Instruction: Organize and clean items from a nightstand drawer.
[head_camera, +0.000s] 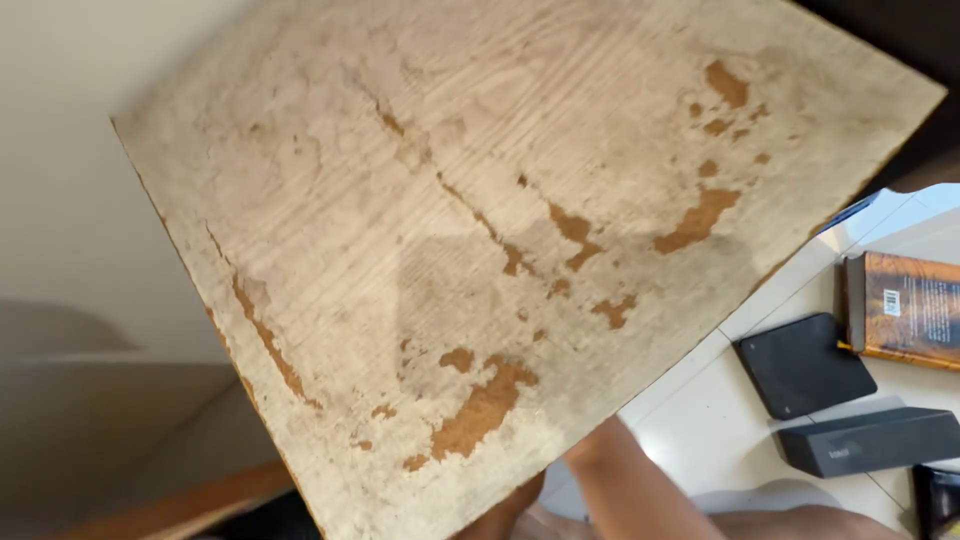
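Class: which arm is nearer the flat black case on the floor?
Right. The right forearm rises just left of the flat black case; the left forearm shows farther left, under the wooden board.

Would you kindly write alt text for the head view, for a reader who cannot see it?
A large worn wooden board, its pale coating flaked to orange-brown patches, fills the view, tilted. Below it a forearm reaches up; the hands are hidden. On the white tiled floor lie a flat black case, a dark box and a book.
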